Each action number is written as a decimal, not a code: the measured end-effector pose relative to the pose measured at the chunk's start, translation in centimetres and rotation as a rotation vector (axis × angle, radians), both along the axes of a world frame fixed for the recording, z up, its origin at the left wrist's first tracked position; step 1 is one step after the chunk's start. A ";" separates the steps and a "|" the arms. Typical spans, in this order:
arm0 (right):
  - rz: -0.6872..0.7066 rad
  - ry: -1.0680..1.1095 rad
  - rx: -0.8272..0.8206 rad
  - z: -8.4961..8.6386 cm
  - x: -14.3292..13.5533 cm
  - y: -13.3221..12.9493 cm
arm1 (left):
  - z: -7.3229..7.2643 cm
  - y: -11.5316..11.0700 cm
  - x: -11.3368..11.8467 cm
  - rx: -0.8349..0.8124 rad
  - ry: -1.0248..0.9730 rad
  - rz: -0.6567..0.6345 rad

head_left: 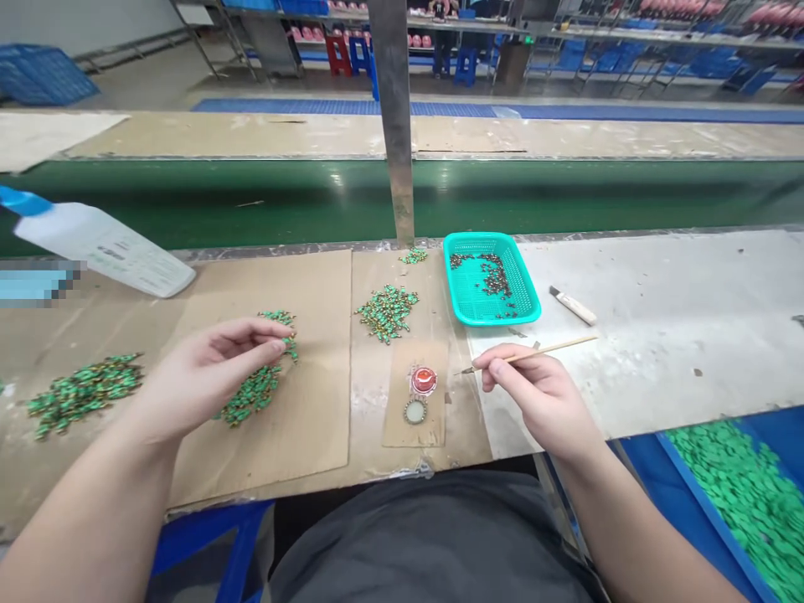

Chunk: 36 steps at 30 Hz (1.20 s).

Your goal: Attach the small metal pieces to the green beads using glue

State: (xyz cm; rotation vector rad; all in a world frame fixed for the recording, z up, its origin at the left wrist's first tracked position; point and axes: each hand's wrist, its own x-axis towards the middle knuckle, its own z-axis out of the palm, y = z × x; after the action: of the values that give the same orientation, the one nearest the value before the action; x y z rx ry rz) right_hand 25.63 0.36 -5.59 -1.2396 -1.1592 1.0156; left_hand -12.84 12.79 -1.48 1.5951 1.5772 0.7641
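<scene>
Over the cardboard, my left hand (pixel 217 368) is closed in a pinch on a small green-and-gold piece (pixel 291 345), partly hidden by the fingertips. Beneath it lies a pile of similar green pieces (pixel 251 394). My right hand (pixel 533 389) grips a thin paintbrush (pixel 556 346), its tip pointing left. Left of that tip, a small cardboard pad (pixel 395 419) carries a red paint cap (pixel 424 380) and a small round cap with pale contents (pixel 415 411). Another heap of green pieces (pixel 386 313) sits between my hands, toward the back.
A teal basket (pixel 458 293) holds small dark pieces. Right of it lies a short brush (pixel 573 306). At left are a tilted white bottle (pixel 106 247) and more green pieces (pixel 85 394). A metal post (pixel 395 126) rises behind the table; a blue tray (pixel 697 486) of green items stands lower right.
</scene>
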 end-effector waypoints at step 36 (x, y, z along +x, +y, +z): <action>-0.003 0.206 -0.157 -3.6 -1.5 2.2 | -5.3 -10.4 9.0 -0.287 -0.653 -0.100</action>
State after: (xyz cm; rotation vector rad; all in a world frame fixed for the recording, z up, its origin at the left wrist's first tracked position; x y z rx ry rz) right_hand 24.12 2.55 -9.20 -1.2256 -0.9321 1.2213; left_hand -3.83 2.40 -6.80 1.0571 1.0629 0.8488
